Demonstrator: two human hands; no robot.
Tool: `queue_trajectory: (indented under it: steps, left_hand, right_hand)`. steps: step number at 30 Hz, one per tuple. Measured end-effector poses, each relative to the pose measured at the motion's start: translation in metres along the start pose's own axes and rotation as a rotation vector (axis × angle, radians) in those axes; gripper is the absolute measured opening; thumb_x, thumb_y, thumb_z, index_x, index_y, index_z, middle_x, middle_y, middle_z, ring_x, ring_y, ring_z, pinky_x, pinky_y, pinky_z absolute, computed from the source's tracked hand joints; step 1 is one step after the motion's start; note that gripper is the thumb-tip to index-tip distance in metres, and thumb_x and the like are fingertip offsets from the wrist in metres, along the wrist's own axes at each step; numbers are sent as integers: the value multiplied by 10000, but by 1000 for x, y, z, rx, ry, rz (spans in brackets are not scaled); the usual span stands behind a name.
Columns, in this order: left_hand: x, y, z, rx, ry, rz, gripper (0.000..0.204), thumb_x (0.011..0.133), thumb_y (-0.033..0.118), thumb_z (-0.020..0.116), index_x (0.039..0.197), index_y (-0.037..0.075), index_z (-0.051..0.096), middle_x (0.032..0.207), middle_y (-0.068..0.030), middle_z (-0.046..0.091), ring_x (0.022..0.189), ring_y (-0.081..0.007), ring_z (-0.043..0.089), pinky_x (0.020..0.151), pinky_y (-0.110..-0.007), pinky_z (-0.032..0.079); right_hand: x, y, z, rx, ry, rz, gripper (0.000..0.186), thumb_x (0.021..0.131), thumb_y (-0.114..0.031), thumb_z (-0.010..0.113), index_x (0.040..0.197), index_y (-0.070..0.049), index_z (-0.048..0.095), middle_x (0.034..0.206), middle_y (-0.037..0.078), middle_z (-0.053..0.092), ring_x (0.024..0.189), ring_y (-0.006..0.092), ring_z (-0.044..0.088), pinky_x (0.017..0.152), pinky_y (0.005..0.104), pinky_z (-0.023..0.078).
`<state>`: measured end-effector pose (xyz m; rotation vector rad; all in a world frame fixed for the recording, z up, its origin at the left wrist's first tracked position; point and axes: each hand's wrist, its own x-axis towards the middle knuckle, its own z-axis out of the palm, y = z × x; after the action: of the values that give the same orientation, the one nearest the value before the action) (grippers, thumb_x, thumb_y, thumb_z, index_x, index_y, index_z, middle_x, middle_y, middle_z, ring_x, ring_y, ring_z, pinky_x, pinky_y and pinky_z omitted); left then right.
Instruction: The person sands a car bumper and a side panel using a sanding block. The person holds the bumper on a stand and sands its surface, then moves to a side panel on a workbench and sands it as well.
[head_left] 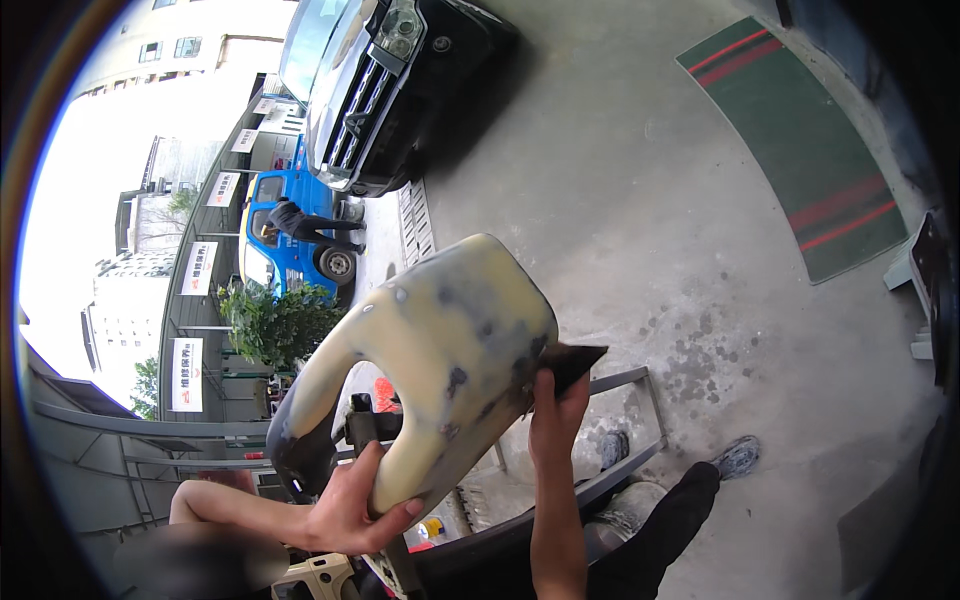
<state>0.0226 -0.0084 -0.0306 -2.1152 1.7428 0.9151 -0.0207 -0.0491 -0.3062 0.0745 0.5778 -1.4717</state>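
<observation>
Mottled cream panel: lower end gripped by left hand, digits parted; right hand pinches dark sheet at edge.

The left forearm, bare, slants in from the lower left of the frame, running mostly sideways toward the centre, with a bend at its far left end. The left wrist is nearly in line with it. The left hand, below centre, is closed in a grip: one digit points up and another stretches to the right, while the rest are hard to make out. The right forearm, also bare, rises almost upright from the lower edge, just right of centre, its wrist nearly straight. The right hand sits higher than the left, its thumb pointing up and its fingers bent in a pinching hold. The two hands are well apart.
</observation>
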Motion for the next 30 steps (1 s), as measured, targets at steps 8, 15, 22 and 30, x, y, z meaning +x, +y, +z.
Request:
queue_trajectory:
  steps: [8, 15, 22, 30]
  left_hand:
    - [4, 9, -2, 66, 5, 0, 428, 911, 253, 695, 1049, -33, 409, 830, -298, 628, 789, -496, 665, 684, -496, 530]
    - [0, -6, 2, -80, 88, 72, 400, 896, 265, 699, 977, -20, 429, 766, -250, 600, 762, -467, 649, 670, -498, 512]
    - [-5, -3, 19, 45, 331, 132, 420, 906, 371, 680, 959, 3, 484, 874, -224, 639, 768, -430, 668, 687, -498, 565]
    - [-10, -14, 39, 188, 668, 223, 374, 847, 376, 728, 907, 38, 577, 853, -109, 656, 804, -308, 699, 760, -405, 564]
  right_hand:
    - [36, -65, 6, -55, 191, -3, 193, 999, -172, 675, 1144, -81, 586, 971, -24, 605, 808, 92, 562, 709, 266, 463]
    - [24, -144, -73, -51, 100, 371, 148, 980, -212, 702, 1031, -129, 591, 888, 1, 609, 833, 144, 585, 731, 329, 462]
    - [20, -214, -151, -490, 141, 497, 215, 946, -99, 710, 1144, -93, 625, 1039, 62, 706, 866, 182, 673, 737, 321, 557]
    - [-29, -208, -197, -754, -19, 720, 212, 935, 29, 621, 1147, 31, 609, 1001, 144, 692, 909, 280, 702, 798, 422, 604]
